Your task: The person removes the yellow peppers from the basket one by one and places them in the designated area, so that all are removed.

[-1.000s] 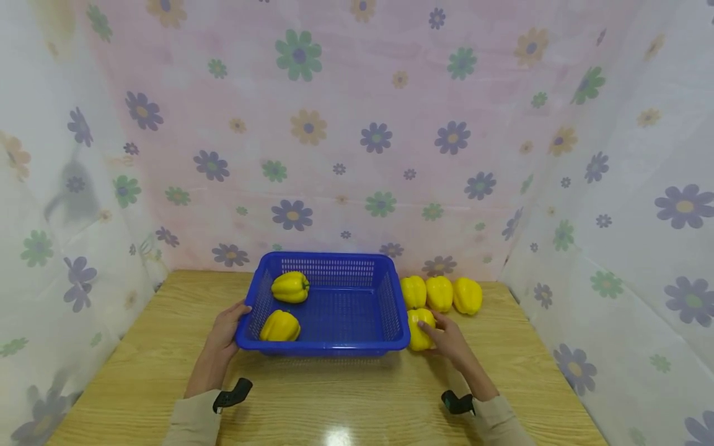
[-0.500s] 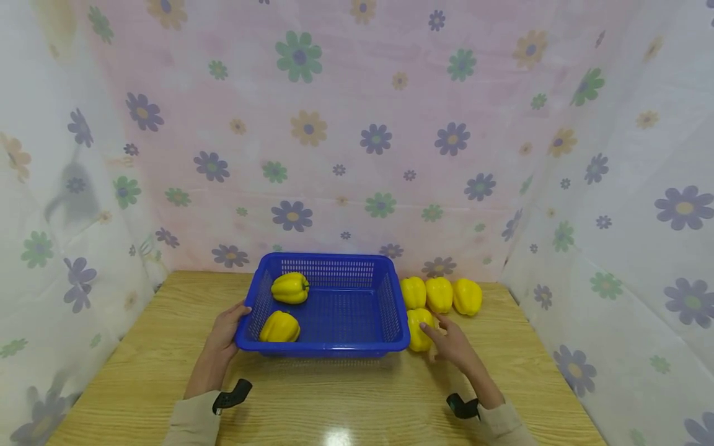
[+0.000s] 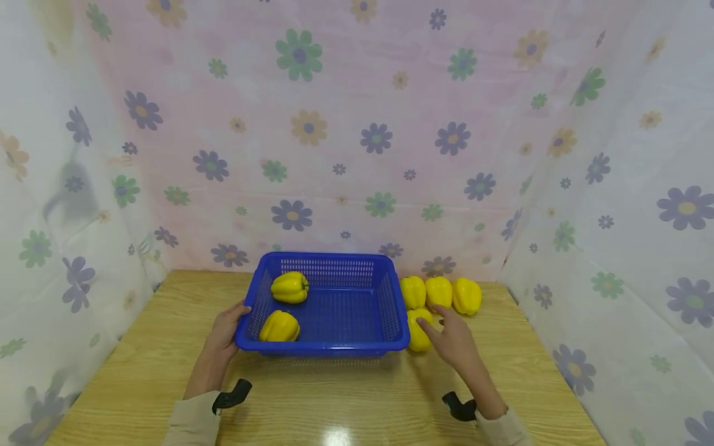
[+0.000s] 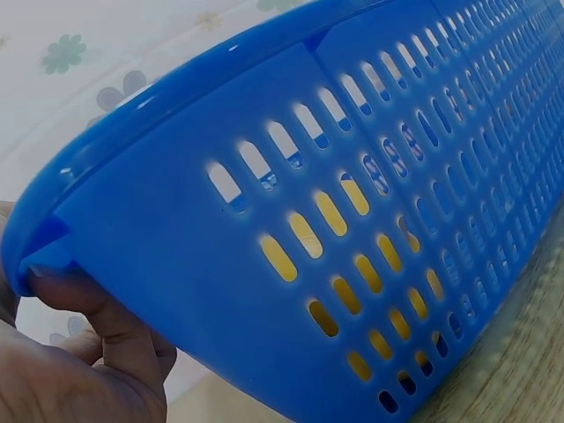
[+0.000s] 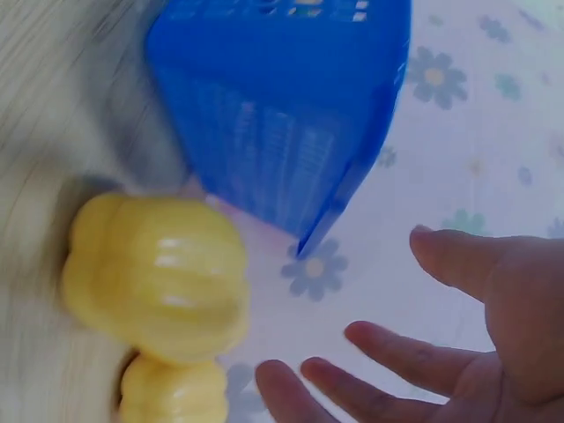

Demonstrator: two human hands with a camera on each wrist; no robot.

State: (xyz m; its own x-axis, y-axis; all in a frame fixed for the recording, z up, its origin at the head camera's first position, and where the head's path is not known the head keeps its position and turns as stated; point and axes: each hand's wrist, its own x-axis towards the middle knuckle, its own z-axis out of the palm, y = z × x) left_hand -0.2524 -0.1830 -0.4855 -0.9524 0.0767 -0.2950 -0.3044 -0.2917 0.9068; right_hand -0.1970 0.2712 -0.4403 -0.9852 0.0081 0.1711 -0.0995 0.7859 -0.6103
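Observation:
A blue plastic basket (image 3: 346,316) with slotted walls stands on the table, two yellow bell peppers (image 3: 289,287) lying in its left part. My left hand (image 3: 225,331) grips the basket's left rim, its fingers (image 4: 132,339) curled under the edge in the left wrist view. To the right of the basket sits the nearest loose yellow bell pepper (image 3: 418,334), close against the wall. Over its right side my right hand (image 3: 454,341) is held with fingers spread and nothing in them; in the right wrist view a gap shows between the fingers (image 5: 414,357) and that pepper (image 5: 159,273).
Behind the nearest pepper, several more yellow bell peppers (image 3: 467,296) stand in a row at the table's back right. The wooden table (image 3: 346,402) ends at a flower-patterned curtain (image 3: 340,124) behind and on both sides.
My right hand has let go of the front loose pepper and risen slightly back and to the right. The pepper stays by the basket. My left hand and the basket have not moved.

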